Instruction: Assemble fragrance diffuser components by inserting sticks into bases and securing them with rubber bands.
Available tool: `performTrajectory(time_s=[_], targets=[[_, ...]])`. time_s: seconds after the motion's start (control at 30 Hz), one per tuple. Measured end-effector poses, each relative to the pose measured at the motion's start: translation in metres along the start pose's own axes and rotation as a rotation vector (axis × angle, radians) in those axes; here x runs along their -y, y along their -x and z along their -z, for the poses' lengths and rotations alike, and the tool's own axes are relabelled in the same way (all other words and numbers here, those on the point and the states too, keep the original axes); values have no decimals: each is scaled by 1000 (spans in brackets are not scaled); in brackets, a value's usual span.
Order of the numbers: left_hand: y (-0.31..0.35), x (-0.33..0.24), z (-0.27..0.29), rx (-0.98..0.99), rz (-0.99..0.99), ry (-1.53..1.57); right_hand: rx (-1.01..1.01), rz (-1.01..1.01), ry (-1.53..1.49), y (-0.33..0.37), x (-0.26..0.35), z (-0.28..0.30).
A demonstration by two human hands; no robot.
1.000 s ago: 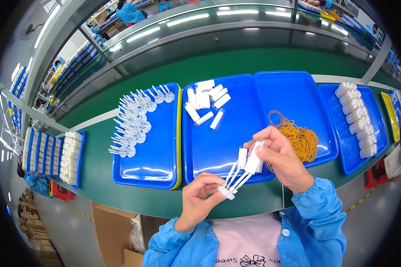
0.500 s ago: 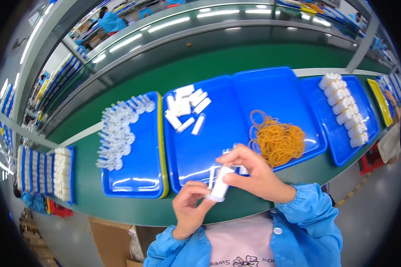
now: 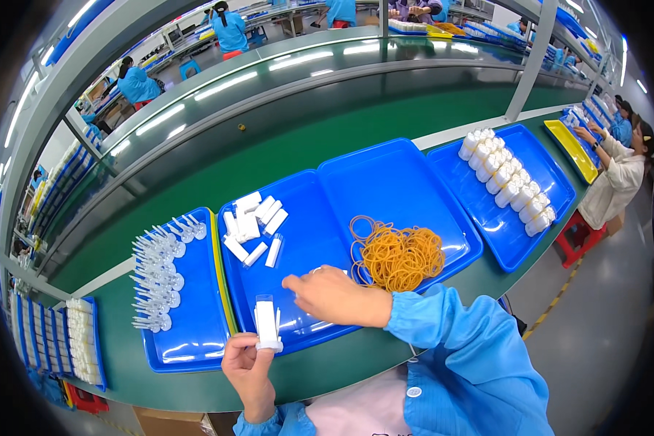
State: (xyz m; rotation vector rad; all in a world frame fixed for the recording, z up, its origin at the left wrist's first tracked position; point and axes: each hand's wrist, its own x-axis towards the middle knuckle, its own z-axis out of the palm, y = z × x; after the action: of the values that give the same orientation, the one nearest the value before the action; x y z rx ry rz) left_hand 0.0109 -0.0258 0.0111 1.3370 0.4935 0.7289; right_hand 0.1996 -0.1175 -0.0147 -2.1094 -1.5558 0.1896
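Upright in my left hand is a clear plastic tube with a white insert, pinched by the fingers at its white flanged lower end. To its right, my right hand hovers over the near part of the middle blue tray, index finger stretched toward the tube and apparently nothing in its grasp. Small white pieces partly show behind that hand, too covered to make out. Farther back in the tray lies a loose heap of white blocks, some in clear sleeves.
Orange rubber bands fill the near part of the adjoining blue tray. Clear stemmed plastic parts line the left tray. Banded white bundles lie in the right tray. A person sits farther right.
My right hand has let go of the tube and moved left and down, away from it. My left hand keeps the tube, now more upright. The view has swung right.
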Motion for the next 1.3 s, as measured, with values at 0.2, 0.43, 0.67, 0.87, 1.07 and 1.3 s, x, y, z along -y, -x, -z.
performTrajectory(time_s=[0.2,0.43,0.67,0.87,1.07,1.3], targets=[[9,4,10,92,-108,-131,-130,-215,-1198,0,-8,44],[12,-1,-4,151,-149,-119,-43,-272,-1607,4,2,41],[13,-2,-3,154,-147,-124,-39,-264,-1599,5,7,45],[14,-2,2,204,-185,-225,51,-215,-1564,6,7,44],[13,7,-6,64,-375,-315,123,-142,-1483,19,28,38],[14,9,7,56,18,-212,-117,179,-761,6,14,46]])
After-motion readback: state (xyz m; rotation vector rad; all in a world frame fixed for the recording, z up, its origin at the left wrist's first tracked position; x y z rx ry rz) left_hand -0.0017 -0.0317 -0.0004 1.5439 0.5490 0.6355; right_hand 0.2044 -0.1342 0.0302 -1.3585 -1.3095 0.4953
